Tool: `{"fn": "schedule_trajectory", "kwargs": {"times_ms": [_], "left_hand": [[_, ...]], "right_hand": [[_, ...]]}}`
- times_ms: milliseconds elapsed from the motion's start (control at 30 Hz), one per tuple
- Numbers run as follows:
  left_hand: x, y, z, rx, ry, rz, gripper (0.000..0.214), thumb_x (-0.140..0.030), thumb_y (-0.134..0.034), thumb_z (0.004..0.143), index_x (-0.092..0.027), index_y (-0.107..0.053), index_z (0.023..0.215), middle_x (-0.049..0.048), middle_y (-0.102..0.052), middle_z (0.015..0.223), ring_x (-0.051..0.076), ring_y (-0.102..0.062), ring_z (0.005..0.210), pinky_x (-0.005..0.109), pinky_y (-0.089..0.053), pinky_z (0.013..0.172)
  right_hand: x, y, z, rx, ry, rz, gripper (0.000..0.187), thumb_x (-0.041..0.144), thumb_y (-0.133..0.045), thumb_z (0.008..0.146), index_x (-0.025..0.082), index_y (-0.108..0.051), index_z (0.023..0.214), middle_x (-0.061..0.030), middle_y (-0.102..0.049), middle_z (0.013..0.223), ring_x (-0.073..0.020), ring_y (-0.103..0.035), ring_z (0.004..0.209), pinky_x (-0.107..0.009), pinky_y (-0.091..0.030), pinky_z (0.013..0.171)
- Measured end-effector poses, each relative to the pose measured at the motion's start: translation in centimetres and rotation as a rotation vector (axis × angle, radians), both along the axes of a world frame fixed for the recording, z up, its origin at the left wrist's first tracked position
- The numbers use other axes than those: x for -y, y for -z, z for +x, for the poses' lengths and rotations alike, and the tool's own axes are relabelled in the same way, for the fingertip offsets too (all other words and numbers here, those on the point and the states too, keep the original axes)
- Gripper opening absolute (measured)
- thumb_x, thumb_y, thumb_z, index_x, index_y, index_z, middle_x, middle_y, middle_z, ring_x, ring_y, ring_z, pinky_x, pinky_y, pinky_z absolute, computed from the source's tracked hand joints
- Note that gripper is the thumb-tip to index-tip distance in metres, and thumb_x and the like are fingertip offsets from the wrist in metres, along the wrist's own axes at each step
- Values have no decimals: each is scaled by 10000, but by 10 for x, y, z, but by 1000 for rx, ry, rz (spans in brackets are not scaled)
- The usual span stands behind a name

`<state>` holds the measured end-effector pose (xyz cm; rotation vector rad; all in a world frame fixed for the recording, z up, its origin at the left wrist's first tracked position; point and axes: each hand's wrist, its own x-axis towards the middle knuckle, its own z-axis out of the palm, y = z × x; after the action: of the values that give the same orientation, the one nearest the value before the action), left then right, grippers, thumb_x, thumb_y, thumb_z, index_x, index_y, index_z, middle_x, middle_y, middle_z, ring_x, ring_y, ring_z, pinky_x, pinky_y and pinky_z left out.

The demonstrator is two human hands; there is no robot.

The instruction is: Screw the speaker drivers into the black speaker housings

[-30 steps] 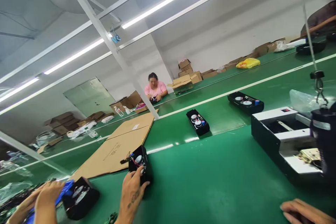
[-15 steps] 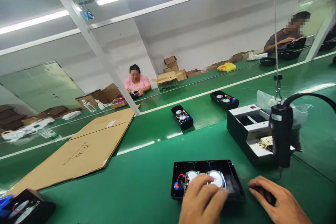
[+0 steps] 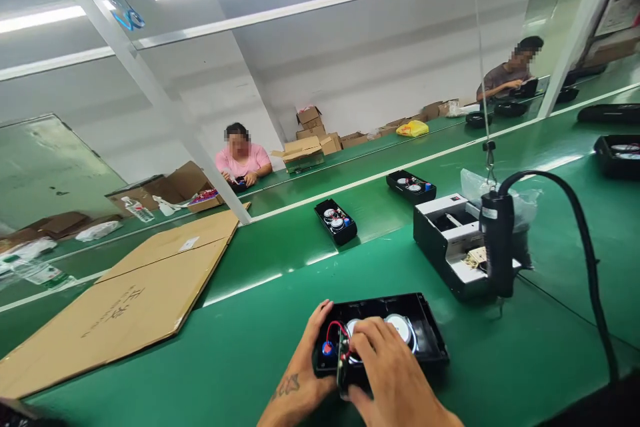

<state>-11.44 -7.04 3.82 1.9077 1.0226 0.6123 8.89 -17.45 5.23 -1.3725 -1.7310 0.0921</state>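
A black speaker housing (image 3: pixel 433 330) lies on the green bench in front of me, its open side up, with two round speaker drivers (image 3: pixel 400 328) inside. My left hand (image 3: pixel 305 360) is wrapped around the housing's left end, fingers at the far edge and thumb at the near one. Over the near left part of the housing, my right hand (image 3: pixel 387 367) pinches a small circuit board (image 3: pixel 343 361) held on edge. A red wire (image 3: pixel 333 325) runs beside it, near a blue-and-red round part (image 3: pixel 327 348). My right hand covers part of the left driver.
An electric screwdriver (image 3: pixel 497 237) hangs at the right before a black-and-white screw feeder box (image 3: pixel 435 250). More open housings (image 3: pixel 336 221) stand farther back. Flat cardboard (image 3: pixel 150 293) covers the left. Two people (image 3: pixel 243 159) sit across the bench.
My left hand has moved from over the housing to its left end. My right hand has come from beside the screwdriver onto the circuit board. The view has turned right.
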Motion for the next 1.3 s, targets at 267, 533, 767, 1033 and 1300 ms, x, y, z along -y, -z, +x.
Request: {"fn": "schedule_trajectory", "kwargs": {"times_ms": [267,533,767,1033,1300], "left_hand": [[50,49,14,-74,-176,289,1236,-240,-975,484,-297,-412,1583,180,-428,1613,461,-484,1485,623,-530,1141],[80,18,29,-195,-98,713,884,-79,-855,579,-322,-543,1370,136,-109,1794,497,-392,1538,714,-496,1132],[77,19,48,-348,-9,880,485,-66,-822,569,-241,-648,987,182,-326,1726,514,-350,1554,779,-438,1127],[73,19,40,-420,69,939,462,-78,-813,562,-251,-666,965,173,-512,1613,484,-430,1518,731,-448,1144],[66,30,35,-417,77,1147,170,-264,-821,775,-292,-740,922,89,-692,1427,427,-522,1459,654,-488,1129]], "right_hand": [[-10,-44,65,-549,-45,-310,145,331,-655,998,227,-754,978,-25,-812,950,-199,-749,882,-301,-552,805],[18,-43,79,515,-419,-189,242,97,-520,1014,232,-716,1060,-18,-772,949,-189,-681,833,-359,-429,754],[17,-39,63,634,-452,-316,187,79,-573,931,198,-683,1026,-28,-735,979,-194,-666,815,-351,-365,649],[13,-35,73,452,-502,-401,221,133,-569,969,239,-749,1041,-20,-774,950,-192,-707,859,-328,-425,714],[21,-38,67,556,-427,-320,94,173,-626,967,224,-705,966,8,-783,915,-187,-703,800,-345,-466,791]]}}
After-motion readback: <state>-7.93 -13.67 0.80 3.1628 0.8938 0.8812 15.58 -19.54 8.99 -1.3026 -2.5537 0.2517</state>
